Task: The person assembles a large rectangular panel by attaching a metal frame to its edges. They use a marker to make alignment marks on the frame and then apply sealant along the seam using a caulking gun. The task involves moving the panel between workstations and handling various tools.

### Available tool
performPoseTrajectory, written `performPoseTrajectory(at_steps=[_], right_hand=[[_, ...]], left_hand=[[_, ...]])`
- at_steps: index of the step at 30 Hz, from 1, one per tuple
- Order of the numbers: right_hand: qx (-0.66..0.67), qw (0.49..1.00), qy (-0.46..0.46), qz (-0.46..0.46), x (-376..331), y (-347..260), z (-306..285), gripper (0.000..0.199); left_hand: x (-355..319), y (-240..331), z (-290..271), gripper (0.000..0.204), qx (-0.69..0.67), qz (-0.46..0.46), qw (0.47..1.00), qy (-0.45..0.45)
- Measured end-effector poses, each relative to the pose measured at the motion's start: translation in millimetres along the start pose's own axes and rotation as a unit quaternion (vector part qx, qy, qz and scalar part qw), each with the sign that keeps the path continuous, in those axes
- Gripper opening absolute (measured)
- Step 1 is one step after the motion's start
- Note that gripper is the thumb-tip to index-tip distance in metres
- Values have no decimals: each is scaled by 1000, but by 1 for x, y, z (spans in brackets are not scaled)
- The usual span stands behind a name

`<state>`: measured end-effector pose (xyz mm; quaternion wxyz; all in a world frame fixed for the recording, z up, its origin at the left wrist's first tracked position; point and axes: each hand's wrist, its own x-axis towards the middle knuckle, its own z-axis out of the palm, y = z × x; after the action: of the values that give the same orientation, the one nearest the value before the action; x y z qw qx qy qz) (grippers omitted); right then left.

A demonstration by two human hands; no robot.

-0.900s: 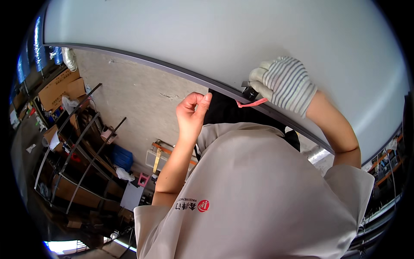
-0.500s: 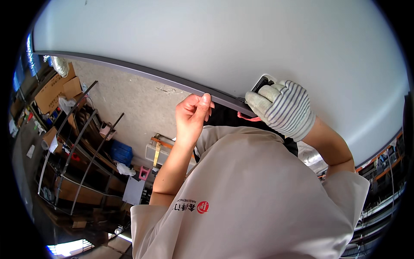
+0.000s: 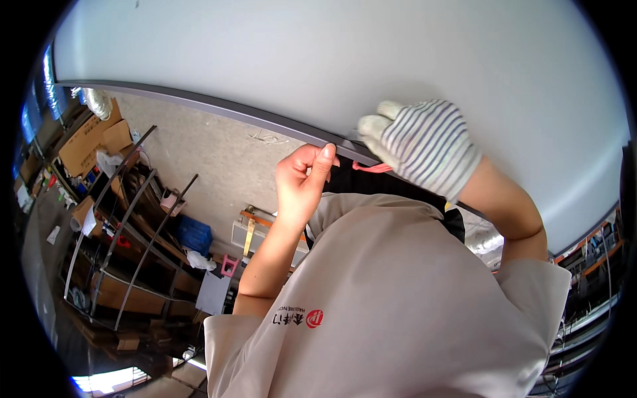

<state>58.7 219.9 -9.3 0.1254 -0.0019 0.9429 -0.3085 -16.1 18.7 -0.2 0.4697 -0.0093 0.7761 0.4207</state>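
Observation:
A large light grey panel point(image 3: 265, 46) lies across the top of the view, with a dark grey edge strip point(image 3: 225, 106) along its near side. My bare left hand point(image 3: 304, 176) is closed at this strip, thumb pressed to the forefinger. Whatever lies between them, if anything, cannot be made out. To its right, my right hand point(image 3: 424, 142) wears a white knitted glove with dark stripes. Its fingers curl down onto the panel near the edge, and what they grip is hidden under the glove. A red cord or strip point(image 3: 373, 168) shows below the edge, beside the glove.
At the left stands a rack of metal bars point(image 3: 136, 239) with boards leaning in it. Cardboard boxes point(image 3: 86, 142), a blue crate point(image 3: 194, 233) and a pink stool point(image 3: 229, 265) are around it on the concrete floor point(image 3: 192, 142). More racking point(image 3: 597, 265) is at the far right.
My right hand has turned and shifted left, and now covers the black part and pale-rimmed opening seen before. My left hand has slid slightly right along the edge, still closed.

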Motion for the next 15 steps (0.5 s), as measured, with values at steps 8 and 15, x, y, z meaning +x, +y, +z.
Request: performPoseTrajectory(at_steps=[8, 15], right_hand=[[316, 933, 31, 170, -78, 30, -58, 12], [222, 932, 81, 274, -161, 28, -48, 9]], left_hand=[[4, 31, 4, 24, 394, 444, 805, 9], [7, 38, 40, 19, 173, 434, 834, -293]])
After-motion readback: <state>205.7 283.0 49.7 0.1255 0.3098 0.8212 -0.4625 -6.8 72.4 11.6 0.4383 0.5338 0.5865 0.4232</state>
